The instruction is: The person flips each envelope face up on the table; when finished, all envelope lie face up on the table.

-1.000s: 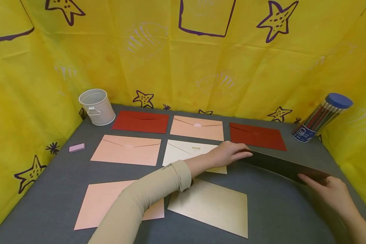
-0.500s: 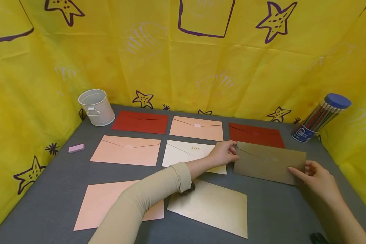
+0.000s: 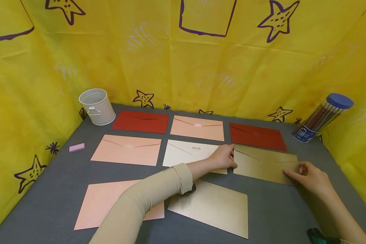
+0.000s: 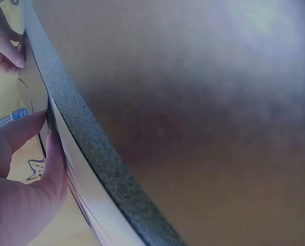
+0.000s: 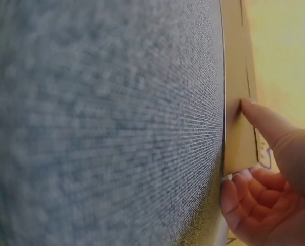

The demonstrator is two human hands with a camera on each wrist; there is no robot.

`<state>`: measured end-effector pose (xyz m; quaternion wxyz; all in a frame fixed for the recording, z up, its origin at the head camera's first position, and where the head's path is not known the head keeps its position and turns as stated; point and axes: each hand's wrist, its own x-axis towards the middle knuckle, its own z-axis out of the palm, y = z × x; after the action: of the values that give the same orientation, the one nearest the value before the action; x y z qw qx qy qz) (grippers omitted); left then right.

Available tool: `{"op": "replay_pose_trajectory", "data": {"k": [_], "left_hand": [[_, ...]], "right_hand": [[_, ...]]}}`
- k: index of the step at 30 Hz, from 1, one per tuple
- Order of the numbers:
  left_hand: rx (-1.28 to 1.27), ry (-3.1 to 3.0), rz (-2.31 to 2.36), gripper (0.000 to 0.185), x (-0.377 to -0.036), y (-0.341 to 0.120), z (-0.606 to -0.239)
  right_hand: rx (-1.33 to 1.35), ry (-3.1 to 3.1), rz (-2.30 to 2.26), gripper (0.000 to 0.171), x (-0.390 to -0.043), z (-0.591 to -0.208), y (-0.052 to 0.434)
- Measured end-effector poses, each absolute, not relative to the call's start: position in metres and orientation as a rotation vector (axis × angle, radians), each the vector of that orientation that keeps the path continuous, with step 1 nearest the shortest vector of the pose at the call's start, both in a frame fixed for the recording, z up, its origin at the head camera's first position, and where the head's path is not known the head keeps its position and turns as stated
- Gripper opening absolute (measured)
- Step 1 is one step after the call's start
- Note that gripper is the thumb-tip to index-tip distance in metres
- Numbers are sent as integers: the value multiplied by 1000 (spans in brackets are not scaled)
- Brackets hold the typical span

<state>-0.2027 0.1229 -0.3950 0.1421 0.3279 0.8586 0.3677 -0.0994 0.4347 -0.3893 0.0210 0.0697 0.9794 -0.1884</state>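
Gold envelope, no legible writing, held by both hands.

Bare grey table lies open at five o'clock. Envelopes fill the centre; a white bucket stands at ten o'clock, a pencil tube at two.

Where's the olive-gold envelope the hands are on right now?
In the head view, the olive-gold envelope lies flat at the right of the table, just in front of the red envelope and beside the white envelope.
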Motion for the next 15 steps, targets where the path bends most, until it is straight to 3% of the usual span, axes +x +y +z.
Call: {"op": "replay_pose_trajectory", "data": {"k": [6,12,15], "left_hand": [[964,2541,931,61,-201,124,-394],[981,2593,833,62,-198,125,-391],[988,2587,834,47,-196,125,-391]], "right_hand": [[210,3021,-588,67,-100,-389,434],[226,3010,-580,71,-99,-388,433],[224,3009,-577,72,-99,-387,432]]}}
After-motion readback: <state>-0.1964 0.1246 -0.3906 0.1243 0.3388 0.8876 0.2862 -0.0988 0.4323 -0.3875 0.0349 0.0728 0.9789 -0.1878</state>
